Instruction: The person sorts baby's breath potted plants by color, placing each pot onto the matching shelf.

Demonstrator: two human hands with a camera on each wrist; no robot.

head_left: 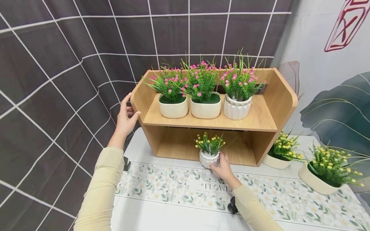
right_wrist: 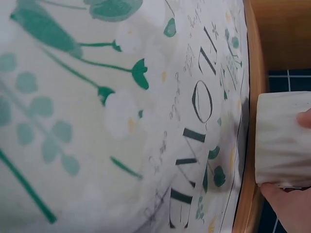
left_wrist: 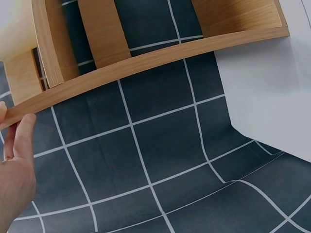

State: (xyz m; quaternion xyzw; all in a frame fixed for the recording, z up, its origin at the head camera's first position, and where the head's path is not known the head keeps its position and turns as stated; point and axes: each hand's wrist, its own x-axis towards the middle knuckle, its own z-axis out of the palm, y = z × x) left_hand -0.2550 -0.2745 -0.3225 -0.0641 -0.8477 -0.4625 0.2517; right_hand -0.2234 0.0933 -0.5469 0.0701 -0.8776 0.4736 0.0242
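Note:
My right hand (head_left: 223, 167) grips a small white ribbed flowerpot (head_left: 208, 159) with yellow flowers, at the front edge of the lower shelf board. In the right wrist view the pot (right_wrist: 282, 141) shows at the right edge, between thumb and finger. My left hand (head_left: 126, 118) holds the left side panel of the wooden shelf (head_left: 209, 125), thumb near its front edge. Part of that hand (left_wrist: 19, 160) and the panel edge appear in the left wrist view. On the upper board stand two oval cream pots (head_left: 173, 109) and a white ribbed pot (head_left: 237, 109), all with pink flowers.
Two cream pots with yellow flowers, one (head_left: 277, 160) beside the shelf and another (head_left: 321, 179) farther right, stand on the table. A floral runner (head_left: 179, 186) lies before the shelf. A dark cloth with white grid lines (head_left: 57, 106) hangs behind and at left.

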